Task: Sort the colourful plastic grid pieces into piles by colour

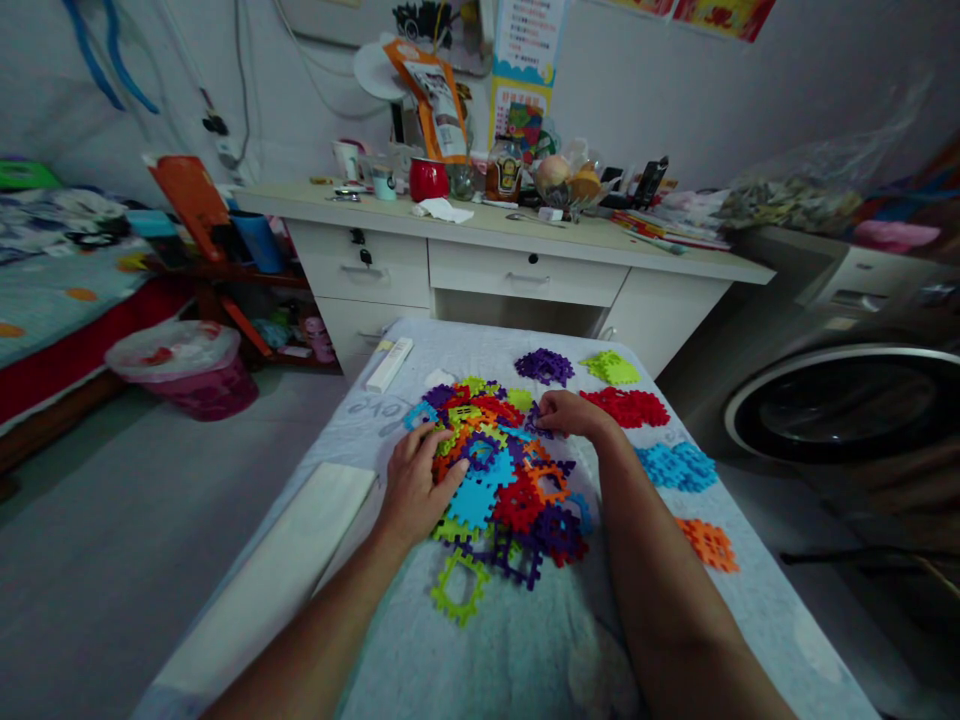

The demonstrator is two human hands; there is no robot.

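While the left hand (pixel 420 480) rests, fingers spread, on the left of the mixed pile of plastic pieces (pixel 480 498), the right hand (pixel 568 412) pinches a purple piece (pixel 537 424) at the pile's right edge; a red heap (pixel 628 408) lies farther right on the table (pixel 540 640).

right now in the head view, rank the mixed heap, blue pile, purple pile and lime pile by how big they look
1. Mixed heap
2. Blue pile
3. Purple pile and lime pile: too alike to rank
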